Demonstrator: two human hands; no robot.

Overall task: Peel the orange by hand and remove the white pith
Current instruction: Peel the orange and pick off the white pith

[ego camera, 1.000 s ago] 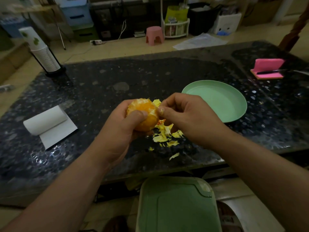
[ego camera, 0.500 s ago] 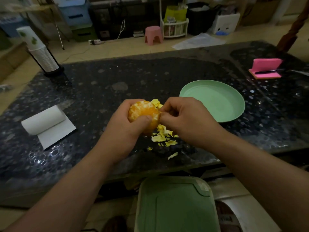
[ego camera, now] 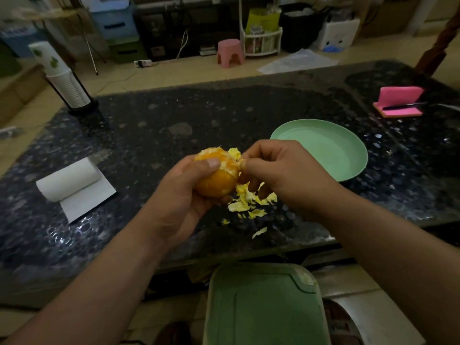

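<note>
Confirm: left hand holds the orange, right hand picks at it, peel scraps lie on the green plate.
The head view shows the peel scraps on the dark table beside the green plate, not on it. Left hand holds the orange, right hand picks at it.

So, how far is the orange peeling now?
Done: peel scraps lie on the table, and the top of the orange is bare. In hand: the left hand grips the orange while the right hand pinches a strip at its top. Left: the lower half looks unpeeled, and white pith shows on top.
</note>
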